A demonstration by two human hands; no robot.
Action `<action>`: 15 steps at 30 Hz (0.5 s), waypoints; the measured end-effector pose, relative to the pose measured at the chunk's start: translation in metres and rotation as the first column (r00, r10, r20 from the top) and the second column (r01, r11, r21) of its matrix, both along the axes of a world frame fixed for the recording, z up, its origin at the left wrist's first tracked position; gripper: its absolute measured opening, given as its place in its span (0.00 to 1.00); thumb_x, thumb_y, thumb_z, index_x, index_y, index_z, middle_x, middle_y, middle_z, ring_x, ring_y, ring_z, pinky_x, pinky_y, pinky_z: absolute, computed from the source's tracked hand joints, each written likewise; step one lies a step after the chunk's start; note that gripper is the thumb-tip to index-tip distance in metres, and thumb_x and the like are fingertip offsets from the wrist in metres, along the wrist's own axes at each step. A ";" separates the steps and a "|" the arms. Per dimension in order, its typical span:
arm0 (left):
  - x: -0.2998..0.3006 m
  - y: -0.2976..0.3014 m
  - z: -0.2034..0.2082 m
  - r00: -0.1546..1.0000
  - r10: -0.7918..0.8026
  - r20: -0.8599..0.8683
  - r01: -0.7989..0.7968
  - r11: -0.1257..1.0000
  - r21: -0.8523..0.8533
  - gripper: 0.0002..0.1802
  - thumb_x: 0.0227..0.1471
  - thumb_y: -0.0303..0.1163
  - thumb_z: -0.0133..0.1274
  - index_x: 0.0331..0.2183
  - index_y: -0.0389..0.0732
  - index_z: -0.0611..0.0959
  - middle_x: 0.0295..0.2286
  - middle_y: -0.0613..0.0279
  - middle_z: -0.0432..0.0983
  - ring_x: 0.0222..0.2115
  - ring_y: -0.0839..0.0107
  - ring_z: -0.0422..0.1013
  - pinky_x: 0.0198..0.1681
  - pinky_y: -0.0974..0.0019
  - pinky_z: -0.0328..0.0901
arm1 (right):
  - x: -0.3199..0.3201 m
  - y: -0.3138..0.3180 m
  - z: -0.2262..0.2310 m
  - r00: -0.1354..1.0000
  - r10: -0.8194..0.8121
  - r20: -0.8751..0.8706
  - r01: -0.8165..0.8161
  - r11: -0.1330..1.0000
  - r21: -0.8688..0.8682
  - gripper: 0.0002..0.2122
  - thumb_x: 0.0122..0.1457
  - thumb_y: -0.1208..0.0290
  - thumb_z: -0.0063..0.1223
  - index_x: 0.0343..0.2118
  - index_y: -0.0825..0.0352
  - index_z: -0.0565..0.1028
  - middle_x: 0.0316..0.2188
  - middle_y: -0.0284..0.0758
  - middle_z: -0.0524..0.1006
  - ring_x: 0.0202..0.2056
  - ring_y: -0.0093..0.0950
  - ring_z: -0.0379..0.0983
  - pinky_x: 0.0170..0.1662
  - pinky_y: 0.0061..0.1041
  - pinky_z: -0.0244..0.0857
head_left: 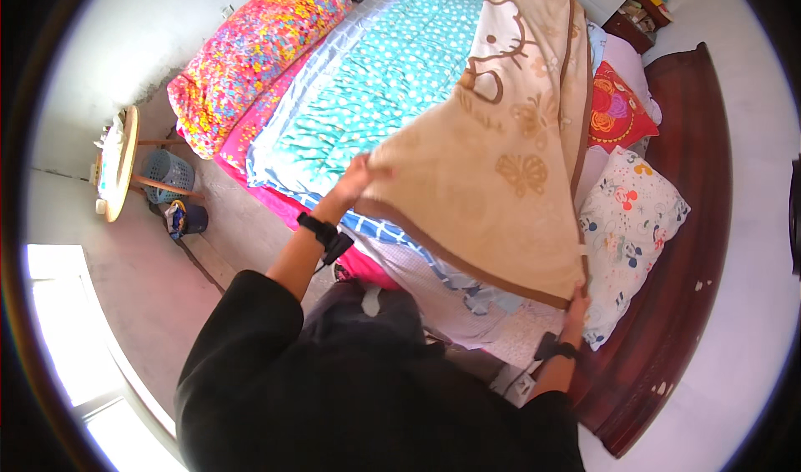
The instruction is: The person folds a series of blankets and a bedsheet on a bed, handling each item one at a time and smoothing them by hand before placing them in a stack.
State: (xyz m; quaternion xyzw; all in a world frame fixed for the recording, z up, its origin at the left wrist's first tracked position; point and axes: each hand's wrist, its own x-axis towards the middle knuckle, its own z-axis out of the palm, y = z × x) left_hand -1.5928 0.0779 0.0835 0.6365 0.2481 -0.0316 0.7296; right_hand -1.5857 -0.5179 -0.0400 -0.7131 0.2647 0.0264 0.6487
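A tan blanket with a brown border, butterflies and a cartoon cat lies across the right part of the bed. Its near edge is stretched between my two hands. My left hand is closed on the blanket's left edge, over the turquoise dotted quilt. At the near right corner, beside the white patterned pillow, my right hand grips the brown border. The far end of the blanket runs out of view at the top.
A flowered bedding bundle sits at the bed's far left. The dark wooden headboard borders the right, with a red cushion near it. Left of the bed stand a round table, a blue basket and a dark bin.
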 end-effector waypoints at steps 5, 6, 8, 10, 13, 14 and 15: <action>-0.042 0.097 0.153 0.952 -0.037 0.305 0.061 0.996 -0.071 0.20 0.39 0.25 0.57 0.38 0.31 0.75 0.30 0.58 0.75 0.29 0.72 0.72 0.35 0.71 0.67 | -0.069 0.048 0.132 0.965 0.229 -0.127 -0.221 0.973 0.072 0.16 0.52 0.67 0.54 0.40 0.71 0.69 0.37 0.35 0.72 0.38 0.25 0.69 0.42 0.27 0.64; -0.060 0.113 0.178 0.940 -0.108 0.323 0.087 0.993 0.077 0.20 0.39 0.26 0.57 0.38 0.31 0.75 0.31 0.59 0.75 0.30 0.72 0.72 0.36 0.71 0.66 | -0.086 0.064 0.132 0.972 0.220 -0.078 -0.212 0.972 0.098 0.14 0.52 0.68 0.54 0.39 0.71 0.69 0.35 0.33 0.73 0.36 0.24 0.69 0.40 0.26 0.64; -0.082 0.159 0.180 0.952 -0.162 0.259 0.087 0.957 0.278 0.22 0.39 0.26 0.57 0.40 0.32 0.74 0.32 0.59 0.75 0.31 0.72 0.72 0.37 0.71 0.66 | -0.117 0.080 0.115 0.967 0.236 -0.099 -0.239 0.971 -0.020 0.13 0.50 0.68 0.56 0.35 0.70 0.70 0.29 0.28 0.72 0.30 0.19 0.66 0.34 0.22 0.62; -0.112 0.201 0.175 0.956 -0.172 0.236 0.129 0.974 0.186 0.24 0.38 0.26 0.58 0.41 0.32 0.73 0.33 0.58 0.75 0.33 0.71 0.72 0.38 0.70 0.65 | -0.137 0.121 0.102 0.907 0.383 -0.175 -0.400 0.914 -0.074 0.14 0.49 0.66 0.57 0.34 0.70 0.71 0.26 0.26 0.70 0.28 0.18 0.64 0.32 0.20 0.60; -0.148 0.253 0.143 0.982 -0.145 0.118 0.110 0.959 0.262 0.25 0.37 0.26 0.59 0.41 0.32 0.74 0.33 0.58 0.75 0.33 0.70 0.72 0.39 0.68 0.65 | -0.171 0.183 0.068 0.862 0.480 -0.164 -0.480 0.876 0.040 0.13 0.50 0.66 0.56 0.33 0.71 0.72 0.26 0.27 0.72 0.27 0.18 0.64 0.32 0.21 0.60; -0.155 0.272 0.122 0.980 -0.162 0.113 0.115 0.933 0.340 0.24 0.37 0.27 0.59 0.40 0.32 0.75 0.32 0.58 0.75 0.33 0.69 0.72 0.38 0.68 0.66 | -0.180 0.204 0.062 0.849 0.496 -0.181 -0.490 0.868 0.081 0.13 0.50 0.66 0.56 0.33 0.71 0.73 0.26 0.27 0.72 0.27 0.18 0.65 0.31 0.21 0.60; -0.157 0.295 0.086 0.978 -0.178 0.109 0.131 0.929 0.346 0.24 0.37 0.27 0.59 0.40 0.32 0.75 0.32 0.58 0.75 0.33 0.69 0.72 0.38 0.68 0.66 | -0.192 0.225 0.056 0.875 0.455 -0.164 -0.442 0.890 0.115 0.14 0.50 0.66 0.56 0.33 0.72 0.73 0.26 0.28 0.72 0.27 0.18 0.65 0.31 0.22 0.61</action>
